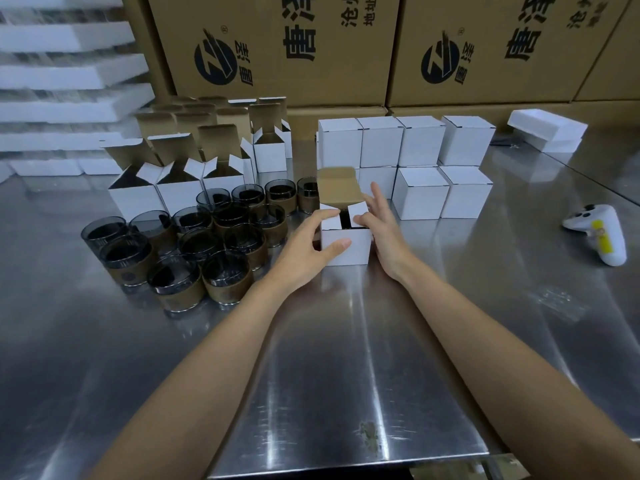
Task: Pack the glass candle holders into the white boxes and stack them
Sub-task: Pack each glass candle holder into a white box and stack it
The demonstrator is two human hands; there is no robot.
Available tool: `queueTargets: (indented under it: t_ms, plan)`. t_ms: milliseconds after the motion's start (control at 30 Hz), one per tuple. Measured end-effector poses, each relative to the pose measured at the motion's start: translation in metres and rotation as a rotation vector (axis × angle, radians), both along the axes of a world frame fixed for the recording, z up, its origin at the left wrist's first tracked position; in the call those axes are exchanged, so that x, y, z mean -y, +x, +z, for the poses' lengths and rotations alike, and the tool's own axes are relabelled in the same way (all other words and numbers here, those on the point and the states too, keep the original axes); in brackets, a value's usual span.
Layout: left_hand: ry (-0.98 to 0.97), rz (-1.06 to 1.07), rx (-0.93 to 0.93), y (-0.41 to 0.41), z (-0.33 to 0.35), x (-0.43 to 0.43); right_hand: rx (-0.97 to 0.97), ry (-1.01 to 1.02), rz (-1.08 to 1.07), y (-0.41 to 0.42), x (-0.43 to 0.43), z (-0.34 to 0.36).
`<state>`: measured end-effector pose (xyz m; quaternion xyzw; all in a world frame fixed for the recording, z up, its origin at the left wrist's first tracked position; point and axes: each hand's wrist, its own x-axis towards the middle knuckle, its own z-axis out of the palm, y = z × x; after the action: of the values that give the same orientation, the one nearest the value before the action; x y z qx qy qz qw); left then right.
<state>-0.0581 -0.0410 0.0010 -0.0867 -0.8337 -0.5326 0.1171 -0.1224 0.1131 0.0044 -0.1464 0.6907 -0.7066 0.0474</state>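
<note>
While the small white cardboard box (346, 245) stands mid-table with its brown lid flap upright, I see my left hand (308, 254) gripping its left side, thumb on the front face. My right hand (384, 230), fingers straight, touches the right side flap. Smoky glass candle holders with brown bands (225, 275) cluster just left; closed white boxes (420, 142) sit stacked beyond.

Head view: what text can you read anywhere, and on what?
"唐", then a character cut off by the frame edge: sideways on left carton and right carton.
"地址": left carton, small.
"®": by each round logo.
Bands on holders: too blurred.
On white boxes: none.
</note>
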Motion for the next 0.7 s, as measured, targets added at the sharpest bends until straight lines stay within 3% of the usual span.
queueTargets:
  t_ms: [200, 467, 600, 700]
  plan:
    - [0.033, 0.031, -0.005, 0.000, 0.004, -0.005, -0.043, -0.101, -0.007, 0.000, 0.002, 0.001]
    - [0.344, 0.059, -0.062, 0.003, 0.003, -0.009, 0.075, -0.377, 0.046, 0.005, 0.006, 0.007]
    - [0.345, 0.048, -0.038, 0.000, 0.001, -0.008, 0.168, -0.478, 0.162, 0.005, -0.002, 0.011]
    - [0.320, 0.029, -0.019, 0.000, 0.000, -0.006, 0.111, -0.382, 0.212, 0.004, -0.006, 0.007]
